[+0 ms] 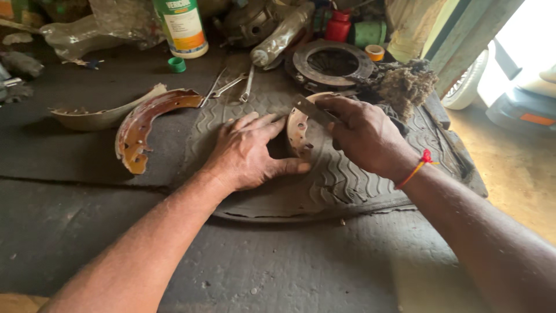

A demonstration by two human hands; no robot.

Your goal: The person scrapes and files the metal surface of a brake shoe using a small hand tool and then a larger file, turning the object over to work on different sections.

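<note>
A rusty curved brake shoe [299,132] with punched holes lies on a round ribbed rubber mat [347,179]. My left hand [249,153] rests flat beside it, thumb and fingers pressing against its left edge. My right hand [362,136] grips a flat grey metal blade [313,109] and holds it against the shoe's upper rim. A red thread is tied around my right wrist.
A second rusty brake shoe [142,124] and a pale worn lining strip [98,116] lie to the left. Wrenches [231,86], a clutch disc [330,62], a wad of fibre waste [402,86], a green-capped bottle [184,26] and clutter line the far edge. A vehicle wheel [466,87] stands at right.
</note>
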